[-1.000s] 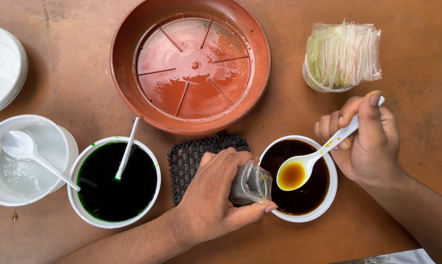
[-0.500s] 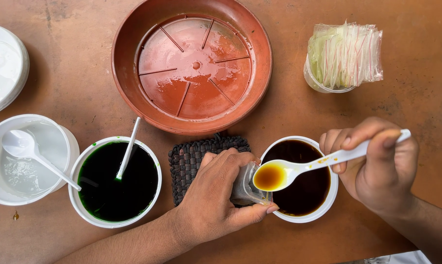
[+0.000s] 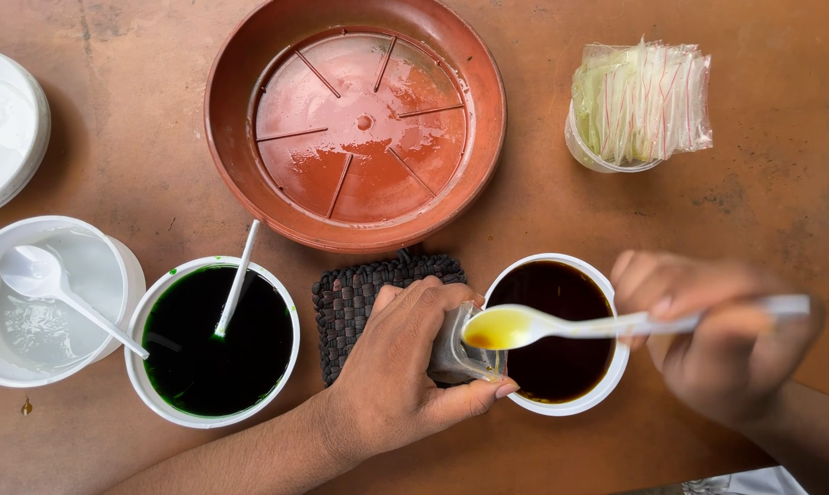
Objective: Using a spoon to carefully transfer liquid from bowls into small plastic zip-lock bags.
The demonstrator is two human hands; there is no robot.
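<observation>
Small clear plastic pouch (image 3: 460,353) pinched in the left hand (image 3: 405,367), mouth open, held at the left rim of the white bowl of dark brown liquid (image 3: 561,335). Right hand (image 3: 717,339), motion-blurred, closed around the handle of a white plastic spoon (image 3: 561,325); spoon bowl full of amber liquid, right over the pouch mouth, touching or nearly so — can't tell which. Hands apart, spoon spans the gap.

Left hand sits over a dark woven mat (image 3: 359,293). Left of that: white bowl of dark green liquid (image 3: 213,344) with a white stick leaning in it. Further left: white bowl of clear liquid (image 3: 48,302) with a white spoon in it. Stack of white dishes (image 3: 2,128) at top-left edge. Top centre: terracotta-coloured round tray (image 3: 355,119), ribbed, wet inside. Top right: clear cup stuffed with a bundle of clear pouches with red stripes (image 3: 639,105). All on a brown table (image 3: 781,211).

Versus half a second ago: spoon has shifted left, from over the brown bowl's edge to over the pouch; left hand has held position.
</observation>
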